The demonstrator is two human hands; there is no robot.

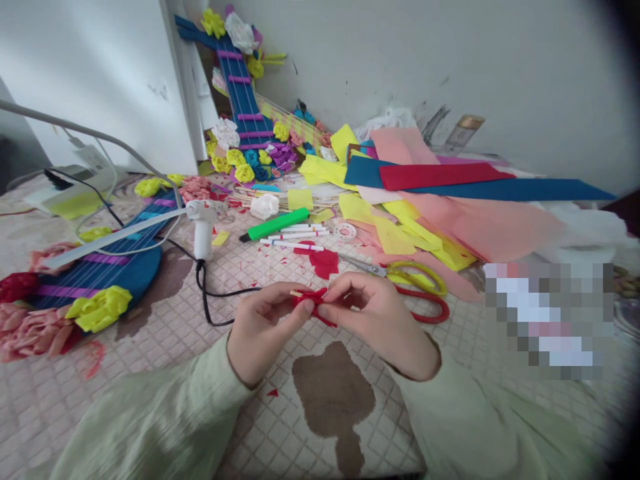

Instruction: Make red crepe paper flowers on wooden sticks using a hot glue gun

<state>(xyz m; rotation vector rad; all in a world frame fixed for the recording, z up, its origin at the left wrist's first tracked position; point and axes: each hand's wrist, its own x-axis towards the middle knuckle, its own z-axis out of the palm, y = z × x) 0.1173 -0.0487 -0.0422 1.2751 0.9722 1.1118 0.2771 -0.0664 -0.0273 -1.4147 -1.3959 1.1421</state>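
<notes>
My left hand [265, 330] and my right hand [380, 320] meet over the patterned floor covering and pinch a small red paper piece [309, 301] between their fingertips. A thin pale stick pokes out of the paper toward the left. Both hands have their fingers closed on it. A loose red paper shape [324, 261] lies just beyond the hands. Scissors with red and yellow handles [415, 287] lie to the right of my right hand.
A white glue gun [203, 223] with a black cord stands at the left. A green cutter [275, 225] and several white sticks [297, 237] lie behind. Coloured paper sheets [440, 193] pile up at the right. Blue guitar-shaped crafts with paper flowers [100, 267] lie left and back.
</notes>
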